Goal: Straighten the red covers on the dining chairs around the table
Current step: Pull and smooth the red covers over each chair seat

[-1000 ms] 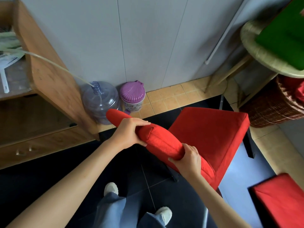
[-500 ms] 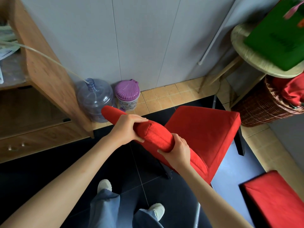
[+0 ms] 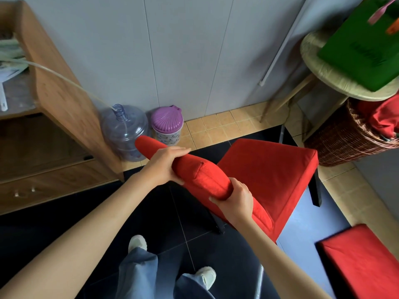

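The red cover [image 3: 207, 180] is seen on the top edge of a chair [image 3: 267, 169] back, near the middle of the view. Its cloth is a bright, soft-looking red with a slightly napped, matte surface; the padded top edge is rounded like a roll, and a small fold or flap is raised in it between the two hands. The seat is covered in the same red cloth, square and flat, with a stitched seam along its edge. Dark, straight legs are seen below it.

The cover is gripped by the left hand [image 3: 164, 167], fingers laid over the top and thumb tucked under the roll. It is gripped lower down by the right hand [image 3: 235, 201], fingers curled round the far side.

A second red seat [image 3: 362, 262] is seen at the lower right. A clear, ribbed plastic bottle [image 3: 125, 130] with a tube in its neck and a jar [image 3: 167, 126] with a purple, shell-shaped lid are stood by the grey wall. A wooden cabinet [image 3: 60, 100] is at the left, a dark woven basket [image 3: 345, 137] at the right. The floor is laid with glossy dark tiles and tan ones.
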`<state>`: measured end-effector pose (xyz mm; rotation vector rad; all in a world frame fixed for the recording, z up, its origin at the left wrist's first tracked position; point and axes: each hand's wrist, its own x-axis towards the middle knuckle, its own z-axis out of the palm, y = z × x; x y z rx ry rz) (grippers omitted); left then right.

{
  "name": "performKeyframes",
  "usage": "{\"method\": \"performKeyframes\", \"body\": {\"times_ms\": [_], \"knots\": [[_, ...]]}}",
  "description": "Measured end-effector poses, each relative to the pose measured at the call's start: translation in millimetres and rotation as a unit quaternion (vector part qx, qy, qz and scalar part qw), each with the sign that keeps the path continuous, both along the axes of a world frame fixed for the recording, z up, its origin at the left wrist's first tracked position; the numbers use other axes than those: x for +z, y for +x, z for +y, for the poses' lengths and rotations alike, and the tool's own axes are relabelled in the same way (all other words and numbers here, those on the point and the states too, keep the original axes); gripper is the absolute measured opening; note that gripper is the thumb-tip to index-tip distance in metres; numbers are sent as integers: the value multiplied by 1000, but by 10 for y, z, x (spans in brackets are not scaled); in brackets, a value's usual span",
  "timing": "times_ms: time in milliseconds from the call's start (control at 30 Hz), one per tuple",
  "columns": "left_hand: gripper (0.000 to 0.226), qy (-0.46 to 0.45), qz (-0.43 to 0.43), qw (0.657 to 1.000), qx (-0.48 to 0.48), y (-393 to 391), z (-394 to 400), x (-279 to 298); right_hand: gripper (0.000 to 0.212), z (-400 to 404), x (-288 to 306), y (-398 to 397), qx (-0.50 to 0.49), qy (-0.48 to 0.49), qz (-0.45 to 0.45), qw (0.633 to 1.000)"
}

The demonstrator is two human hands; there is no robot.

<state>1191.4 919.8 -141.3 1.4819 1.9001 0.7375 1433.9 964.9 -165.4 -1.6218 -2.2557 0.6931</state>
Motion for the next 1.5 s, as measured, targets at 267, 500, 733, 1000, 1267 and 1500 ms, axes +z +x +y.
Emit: {"method": "performKeyframes", "body": {"times_ms": [267, 500, 733, 1000, 1267, 1500], "knots": [[98, -49, 10, 999, 8, -24, -23, -160, 60, -78, 31, 264, 4, -6, 9, 1000], [93, -62, 13, 998, -13, 252, 32, 80, 64, -106, 129, 518, -24, -13, 12, 1000], [85, -32, 45, 997, -62, 667, 259, 480, 65, -102, 321, 904, -76, -26, 27, 996], [81, 9, 86, 987, -136, 1219, 219, 662, 70, -482, 296, 1414, -140, -42, 62, 987], [81, 14, 145, 965, -220, 1431, 199, 625, 97, -732, 447, 1607, -145, -26, 117, 982], [94, -20, 241, 924, -297, 1316, 310, 548, 112, -950, 742, 1551, -176, 11, 155, 972]]}}
